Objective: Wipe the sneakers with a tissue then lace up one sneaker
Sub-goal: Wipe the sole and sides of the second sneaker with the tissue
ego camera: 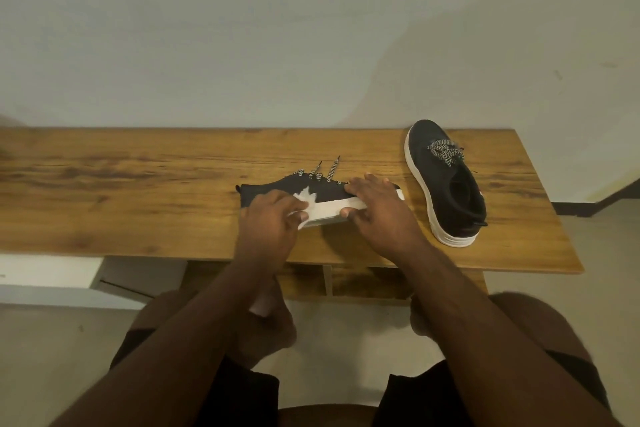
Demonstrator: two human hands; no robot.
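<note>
A black sneaker with a white sole (301, 189) lies on its side near the middle of the wooden table (138, 191), sole toward me, its black-and-white laces (317, 173) sticking out loose on the far side. My left hand (272, 218) pinches a crumpled white tissue (304, 202) against the sneaker's side and sole edge. My right hand (377, 208) grips the toe end, fingers curled over the upper and thumb on the sole. A second black sneaker (446, 184) stands upright at the right, laces bunched on top.
The table's front edge (173, 255) runs just below my hands, and its right end lies past the second sneaker. A pale wall (311, 45) rises behind the table. A shelf compartment (367, 282) sits under the tabletop. My knees show below.
</note>
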